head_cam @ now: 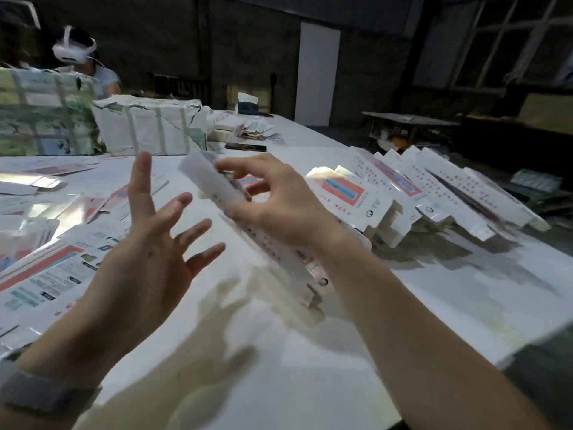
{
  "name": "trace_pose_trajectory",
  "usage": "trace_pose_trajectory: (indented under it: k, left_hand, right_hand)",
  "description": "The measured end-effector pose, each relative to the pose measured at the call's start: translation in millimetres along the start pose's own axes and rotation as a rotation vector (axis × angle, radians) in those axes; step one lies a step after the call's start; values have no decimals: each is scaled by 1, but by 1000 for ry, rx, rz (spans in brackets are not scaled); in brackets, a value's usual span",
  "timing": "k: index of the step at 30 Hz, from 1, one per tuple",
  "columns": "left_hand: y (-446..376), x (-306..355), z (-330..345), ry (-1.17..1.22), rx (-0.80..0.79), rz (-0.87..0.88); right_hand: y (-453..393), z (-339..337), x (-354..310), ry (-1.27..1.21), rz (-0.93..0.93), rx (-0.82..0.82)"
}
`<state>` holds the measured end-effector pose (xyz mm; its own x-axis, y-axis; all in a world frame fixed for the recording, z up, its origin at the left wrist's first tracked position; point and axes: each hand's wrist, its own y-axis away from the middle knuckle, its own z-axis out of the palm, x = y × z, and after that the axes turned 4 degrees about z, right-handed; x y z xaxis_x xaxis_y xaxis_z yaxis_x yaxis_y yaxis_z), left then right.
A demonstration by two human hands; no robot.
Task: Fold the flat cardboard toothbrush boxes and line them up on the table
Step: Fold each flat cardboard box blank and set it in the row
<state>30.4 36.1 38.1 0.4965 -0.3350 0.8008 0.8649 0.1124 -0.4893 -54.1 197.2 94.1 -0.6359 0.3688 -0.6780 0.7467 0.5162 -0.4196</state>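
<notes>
My right hand (273, 200) grips a long white toothbrush box (217, 187) above the middle of the table, thumb and curled fingers round its upper part. The box slants from upper left down toward me, its lower end blurred. My left hand (155, 243) hovers just left of the box with fingers spread and straight, touching nothing. A row of folded boxes (418, 193) leans together at the right side of the white table (310, 367). Flat unfolded box sheets (52, 268) lie scattered at the left.
Two wrapped, strapped bundles (145, 125) stand at the back left. A dark phone (245, 147) lies behind the hands. Another person wearing a white headset (74, 51) sits at the far left. The table's right edge (527, 346) drops off near my right forearm.
</notes>
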Motion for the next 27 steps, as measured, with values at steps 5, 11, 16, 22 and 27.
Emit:
trace_pose_trajectory:
  k: [5, 11, 16, 22, 27]
  left_hand:
    - [-5, -5, -4, -39, 98, 8]
    - [-9, -8, -7, -109, 111, 2]
    - [-19, -17, -31, -135, 156, -31]
    - [-30, -32, -53, -235, 176, -61]
    - [-28, -17, -54, -495, 236, -47]
  right_hand:
    - [-19, -71, 40, 613, 328, 192]
    - [-10, -123, 92, 860, 528, 314]
    - [-12, -150, 113, 888, 600, 378]
    - [-6, -153, 129, 850, 605, 474]
    - [-10, -114, 86, 167, 372, 585]
